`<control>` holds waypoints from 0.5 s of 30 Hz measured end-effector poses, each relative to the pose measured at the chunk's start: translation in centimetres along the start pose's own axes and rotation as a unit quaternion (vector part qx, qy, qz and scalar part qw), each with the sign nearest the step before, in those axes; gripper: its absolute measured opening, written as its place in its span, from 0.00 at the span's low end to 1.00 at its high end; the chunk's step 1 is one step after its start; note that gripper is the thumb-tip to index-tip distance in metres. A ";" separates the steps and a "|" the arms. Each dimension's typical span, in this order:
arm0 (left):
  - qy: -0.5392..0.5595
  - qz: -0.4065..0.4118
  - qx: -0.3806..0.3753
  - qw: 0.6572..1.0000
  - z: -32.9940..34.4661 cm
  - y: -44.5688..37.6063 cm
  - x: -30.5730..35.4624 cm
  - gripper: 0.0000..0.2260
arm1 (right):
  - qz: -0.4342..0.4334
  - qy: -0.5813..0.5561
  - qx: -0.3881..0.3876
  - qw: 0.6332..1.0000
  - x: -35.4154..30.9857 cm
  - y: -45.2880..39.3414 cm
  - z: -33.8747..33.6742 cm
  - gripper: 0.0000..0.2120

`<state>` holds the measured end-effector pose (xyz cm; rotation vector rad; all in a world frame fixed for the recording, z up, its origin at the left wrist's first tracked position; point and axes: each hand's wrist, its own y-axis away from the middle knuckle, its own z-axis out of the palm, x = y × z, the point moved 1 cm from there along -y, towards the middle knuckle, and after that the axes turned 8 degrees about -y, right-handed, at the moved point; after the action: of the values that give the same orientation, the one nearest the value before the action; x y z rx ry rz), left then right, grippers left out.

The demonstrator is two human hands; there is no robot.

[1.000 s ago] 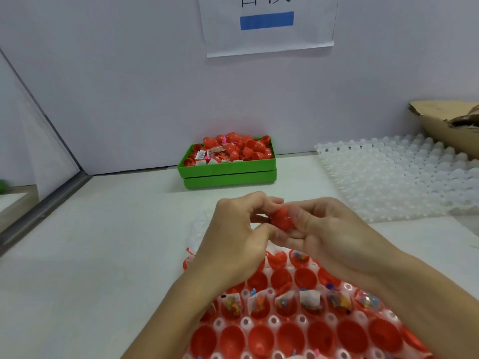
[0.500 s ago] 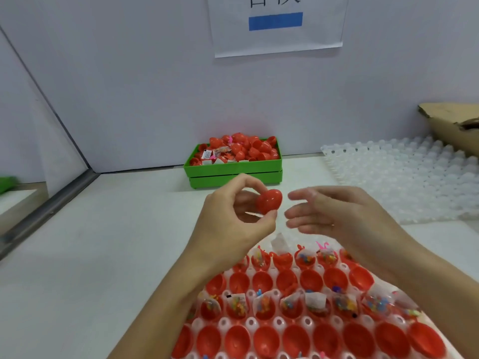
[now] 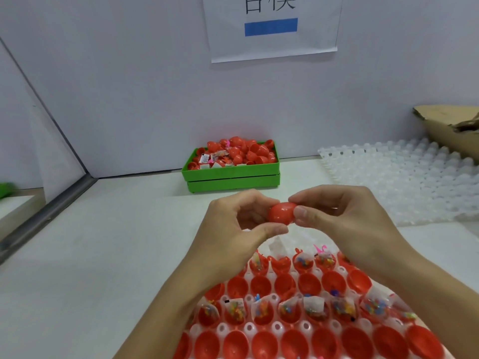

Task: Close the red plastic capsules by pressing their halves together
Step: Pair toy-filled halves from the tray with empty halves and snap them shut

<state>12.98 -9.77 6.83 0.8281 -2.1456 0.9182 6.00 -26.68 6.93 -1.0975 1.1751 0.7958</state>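
Head view: one red capsule [image 3: 281, 213] held in the air between both hands, above the far edge of the tray [image 3: 259, 330] and in front of the green bin [image 3: 233, 174]. Left hand [image 3: 238, 226] grip: thumb under and index over the capsule's left end, fingers curled round it. Right hand [image 3: 342, 216] grip: thumb and index pinch the right end. Both grips closed on the same capsule, one from each side.

Key relation: the capsule's long axis runs left-right, roughly level, right end slightly higher. Each hand takes one end, so the two grips face each other along that axis. Seam between the halves not clearly visible; fingers cover part of the shell, so can't tell if it is fully snapped. My read: the press goes inward along the long axis, hands pushing toward each other. Neither hand is nearer; both are touching.

Tray sits on the table [image 3: 103, 255] just below the hands. It holds rows of open red halves [image 3: 260, 285], some empty, some with small toy packets [image 3: 261, 310] inside. Many still open, so the task looks far from done.

Green bin near the back wall is piled with red capsules and packets, well apart from the hands. White empty tray [image 3: 404, 182] lies to the right, a cardboard box [image 3: 445, 128] behind it. Paper sign [image 3: 272, 27] on the wall above.

Risk, as a guess: pushing off-axis could make a smooth half slip from the pinch.
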 end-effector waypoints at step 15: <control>-0.101 0.042 0.035 0.993 -0.1 0.0 0.3 0.10 | 0.008 0.005 -0.042 0.999 0.2 0.5 0.8 0.08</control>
<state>12.86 -9.78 7.14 0.9052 -2.3497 0.9929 5.85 -25.80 6.67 -1.1636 1.1696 0.8597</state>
